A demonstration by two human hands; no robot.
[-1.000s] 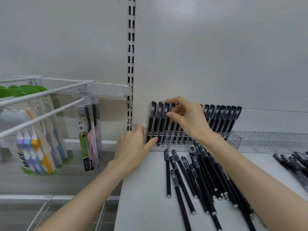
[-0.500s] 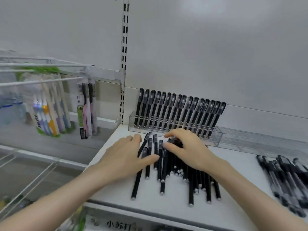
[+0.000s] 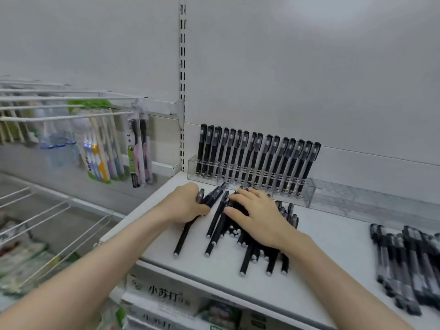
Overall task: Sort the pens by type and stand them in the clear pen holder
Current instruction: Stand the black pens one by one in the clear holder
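Standing upright in the left part of the long clear acrylic pen holder [image 3: 357,194], a close row of black capped pens [image 3: 257,158] is seen, so a good share of the sorting is judged done. The holder's right part is unfilled. A loose heap of matching black pens [image 3: 221,220] is spread flat on the white shelf board [image 3: 333,246], just in front of the holder. A second heap of grey-barrelled pens [image 3: 404,258] is laid well apart at the right edge and is judged the other type, not yet stood.

The cap ends of a few heaped pens are gripped by the left hand [image 3: 185,206], its fingers curled round them. The heap is pressed by the right hand [image 3: 259,217], its fingers straight and spread.

The shelf is backed by a plain grey panel [image 3: 285,79] with a slotted metal upright [image 3: 182,67]. Packed toothbrushes [image 3: 102,151] are hung on white wire hooks [image 3: 59,117] to the left, and printed cartons [image 3: 164,294] are stored beneath.
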